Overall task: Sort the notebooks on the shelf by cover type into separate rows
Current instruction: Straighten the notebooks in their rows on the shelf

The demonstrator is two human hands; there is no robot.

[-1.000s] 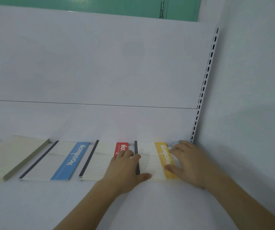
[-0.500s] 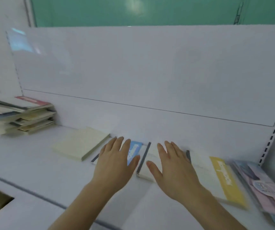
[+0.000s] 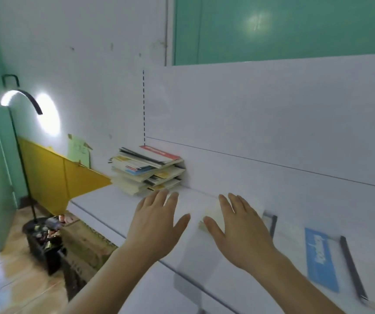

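A white metal shelf (image 3: pixel 105 207) runs along a white back panel (image 3: pixel 272 123) in a room with green walls, with a lit arc-shaped floor lamp (image 3: pixel 21 98) at about nine o'clock. On the shelf's far left end, at about eleven o'clock from the hands, lies an untidy pile of mixed notebooks with red, yellow and blue covers (image 3: pixel 148 169), fanned and overhanging one another, which suggests it is the unsorted stock. Towards three and four o'clock, notebooks already lie flat side by side along the shelf: a white notebook with a blue title band (image 3: pixel 320 261) and, past it, one with a dark spine strip (image 3: pixel 352 270), a red corner showing at the frame edge.

The left hand (image 3: pixel 154 223) hangs over the bare shelf with fingers straight and spread, grasping nothing, pointed at the pile. The right hand (image 3: pixel 240 232) is likewise flat and released, over a pale cream plain-covered notebook (image 3: pixel 212 215); whether it touches the cover cannot be told through the blur. Both palms face down, probably ready to draw the next notebook from the pile into the row.
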